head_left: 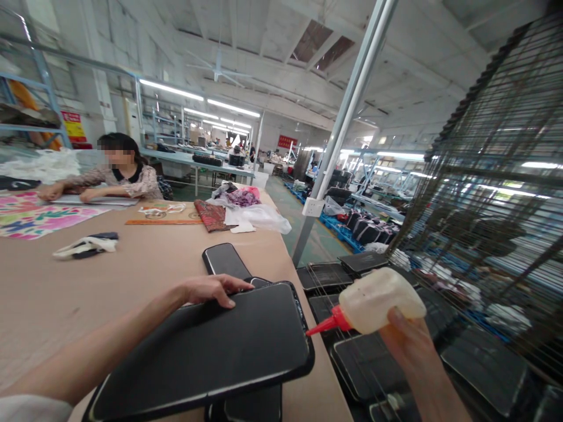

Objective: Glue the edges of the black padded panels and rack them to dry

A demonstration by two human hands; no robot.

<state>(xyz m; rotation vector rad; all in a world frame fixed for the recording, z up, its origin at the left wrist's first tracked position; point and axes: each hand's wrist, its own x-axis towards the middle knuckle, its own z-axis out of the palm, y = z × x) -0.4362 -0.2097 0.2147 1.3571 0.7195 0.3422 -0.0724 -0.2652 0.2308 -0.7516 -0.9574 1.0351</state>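
Note:
My left hand [215, 290] grips the far edge of a flat black panel [211, 346] with rounded corners, thumb on its top face and the other fingers partly hidden. In my right hand [407, 337] is a cloudy squeeze bottle [380, 299], tilted on its side. Its red nozzle [329, 321] points left, and the tip is at the panel's right rim, where a shiny line shows along the edge. Beneath the held panel lie other black panels [226, 259] on the brown tabletop [145, 275].
Wire racks [325, 272] with several black panels stand right of the table, below a tall wire mesh [492, 135]. A metal post [338, 111] rises at the table's edge. Across the table a person [125, 170] handles material. Fabric scraps [88, 246] and plastic [264, 218] lie about.

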